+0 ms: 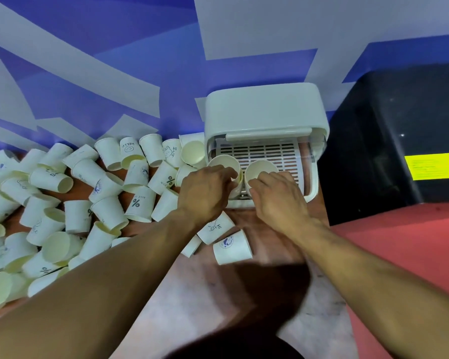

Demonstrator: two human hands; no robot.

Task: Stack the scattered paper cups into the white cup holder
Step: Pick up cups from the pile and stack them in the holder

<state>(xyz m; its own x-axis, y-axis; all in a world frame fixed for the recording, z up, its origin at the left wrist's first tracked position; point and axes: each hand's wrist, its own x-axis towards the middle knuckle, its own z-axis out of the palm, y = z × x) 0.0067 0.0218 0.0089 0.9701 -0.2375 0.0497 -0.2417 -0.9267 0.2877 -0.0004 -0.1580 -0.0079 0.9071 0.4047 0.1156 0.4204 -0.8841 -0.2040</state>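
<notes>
The white cup holder (266, 112) stands against the wall with its lid raised over a slatted tray (278, 151). My left hand (205, 191) grips a paper cup (224, 161) at the tray's front left, mouth up. Beside it my right hand (278, 196) grips a second paper cup (259, 168), also mouth up, touching the first. A large heap of scattered paper cups (75, 200) covers the table to the left. Two loose cups lie just below my hands, one with a blue logo (232, 248) and one marked "Hi" (215, 228).
A black box (399, 141) with a yellow label (434, 165) stands right of the holder. A red surface (410, 244) lies to the right of the marbled tabletop (218, 301). The blue and white wall (114, 73) rises directly behind.
</notes>
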